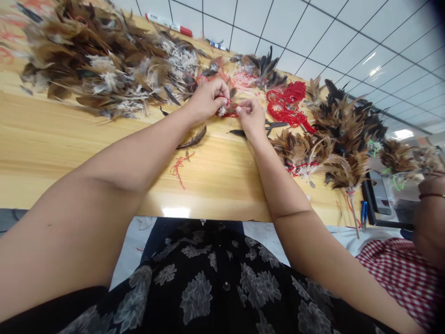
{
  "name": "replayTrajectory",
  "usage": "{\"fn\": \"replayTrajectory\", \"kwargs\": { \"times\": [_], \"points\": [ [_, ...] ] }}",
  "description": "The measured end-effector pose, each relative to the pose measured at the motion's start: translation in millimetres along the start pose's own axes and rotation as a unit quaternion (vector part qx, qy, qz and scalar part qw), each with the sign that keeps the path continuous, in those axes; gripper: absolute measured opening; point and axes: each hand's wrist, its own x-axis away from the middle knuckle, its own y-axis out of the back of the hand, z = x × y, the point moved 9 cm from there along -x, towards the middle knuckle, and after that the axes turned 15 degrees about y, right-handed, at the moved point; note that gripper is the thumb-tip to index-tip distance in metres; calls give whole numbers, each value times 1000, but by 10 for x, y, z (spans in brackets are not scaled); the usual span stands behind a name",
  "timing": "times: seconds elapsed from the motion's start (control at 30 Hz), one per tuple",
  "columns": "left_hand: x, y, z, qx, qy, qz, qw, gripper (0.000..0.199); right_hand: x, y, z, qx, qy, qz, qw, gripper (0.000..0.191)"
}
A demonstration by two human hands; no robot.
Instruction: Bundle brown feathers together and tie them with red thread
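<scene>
Over the middle of the wooden table (222, 176), my left hand (210, 98) pinches a small feather bundle (222, 110) with pale quill ends, bound with red string. Just to its right, my right hand (251, 118) is closed, thumb and fingers together on the red string (236, 105) that runs between both hands. Black-handled scissors (276, 125) lie beside my right wrist, partly hidden by it. A tangle of red cord (290, 102) rests further right. A single dark feather (196, 138) lies below my left hand.
Loose brown feathers (114, 55) form a large pile at the left. Tied feather bundles (347, 125) crowd the right. A red marker (168, 24) lies at the far edge. Orange thread scraps (179, 169) sit nearer me. Another person's arm (433, 208) shows at the right edge.
</scene>
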Motion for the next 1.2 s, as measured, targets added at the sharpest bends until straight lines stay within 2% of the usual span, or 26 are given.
{"fn": "replayTrajectory", "kwargs": {
  "times": [0.1, 0.27, 0.5, 0.77, 0.87, 0.97, 1.07, 1.2],
  "points": [
    [2, -75, 8, -13, 2, 28, 1000, 29, -23, -16, -32, 98, 69, 40, 992, 20],
    [6, -116, -1, -47, -2, 31, 998, 27, 35, -65, 101, 169, 141, 82, 972, 19],
    [-25, -155, 38, -48, 7, 47, 998, 28, 29, -35, 155, 232, 112, 129, 958, 26],
    [-104, -187, 155, -29, -8, 96, 995, 35, 187, 40, 510, 332, 97, 183, 920, 36],
    [-96, -180, 172, -19, 3, 101, 995, 38, 222, 38, 547, 357, 93, 213, 905, 42],
    [-66, -183, 155, -19, 10, 108, 994, 40, 197, 30, 510, 334, 122, 206, 912, 41],
    [-37, -174, 123, -19, 8, 115, 993, 39, 150, 41, 383, 301, 145, 179, 925, 31],
    [-73, -86, 131, -29, 2, 101, 994, 37, 105, 42, 235, 262, 173, 158, 936, 25]
  ]
}}
